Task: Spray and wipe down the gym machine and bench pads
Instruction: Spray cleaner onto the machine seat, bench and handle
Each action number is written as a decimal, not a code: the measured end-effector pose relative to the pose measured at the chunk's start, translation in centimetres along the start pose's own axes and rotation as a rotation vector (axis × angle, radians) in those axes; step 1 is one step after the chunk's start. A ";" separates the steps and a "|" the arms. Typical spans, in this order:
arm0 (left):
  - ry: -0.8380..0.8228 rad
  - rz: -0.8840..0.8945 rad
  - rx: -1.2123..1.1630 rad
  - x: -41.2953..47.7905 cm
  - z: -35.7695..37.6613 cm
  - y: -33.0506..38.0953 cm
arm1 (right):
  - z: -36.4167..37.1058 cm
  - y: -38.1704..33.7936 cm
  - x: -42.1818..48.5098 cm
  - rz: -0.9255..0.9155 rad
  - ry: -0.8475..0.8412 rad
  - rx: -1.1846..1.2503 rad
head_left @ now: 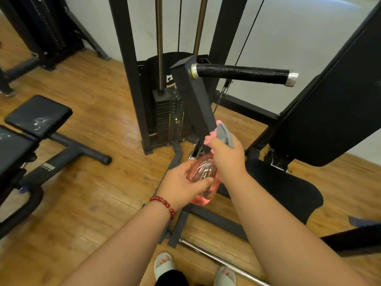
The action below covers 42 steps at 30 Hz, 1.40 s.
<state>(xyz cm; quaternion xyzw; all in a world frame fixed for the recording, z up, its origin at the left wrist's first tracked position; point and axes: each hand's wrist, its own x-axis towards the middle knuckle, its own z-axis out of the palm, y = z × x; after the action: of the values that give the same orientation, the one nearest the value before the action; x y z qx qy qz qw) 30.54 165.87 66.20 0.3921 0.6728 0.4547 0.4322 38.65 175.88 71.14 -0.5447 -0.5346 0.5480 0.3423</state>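
A pink see-through spray bottle [204, 178] with a grey and pink trigger head is held low at the centre. My right hand [225, 158] grips its neck under the trigger head. My left hand [185, 183] holds the bottle's body from the left, thumb across it. The nozzle sits close to the machine's slanted black arm [193, 96], which carries a black foam-covered handle [243, 75]. The machine's black seat pad [288, 188] and tall back pad [340, 96] are to the right. No cloth is in view.
A weight stack [171, 118] stands behind the arm between black uprights. A separate black bench [37, 116] with worn pads lies at the left. A chrome bar [222, 263] lies on the wooden floor by my sandalled feet [164, 265]. Another machine is at the far left.
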 end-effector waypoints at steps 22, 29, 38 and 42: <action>0.052 -0.218 0.138 -0.8 10.5 -2.7 | -8.0 9.5 3.5 0.262 -0.155 0.178; 0.045 -0.274 0.154 -1.7 13.5 -4.5 | -10.0 12.3 3.4 0.325 -0.174 0.170; 0.056 -0.335 0.159 -1.9 16.1 -7.9 | -11.4 17.1 3.7 0.395 -0.239 0.135; 0.045 -0.371 0.168 -2.3 16.9 -9.7 | -11.0 18.9 3.6 0.400 -0.219 0.101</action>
<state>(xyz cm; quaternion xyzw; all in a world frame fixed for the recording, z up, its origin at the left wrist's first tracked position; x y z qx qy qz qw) 45.79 165.63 53.90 0.2859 0.7785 0.3183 0.4592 52.57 178.06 54.00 -0.5591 -0.4218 0.6869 0.1938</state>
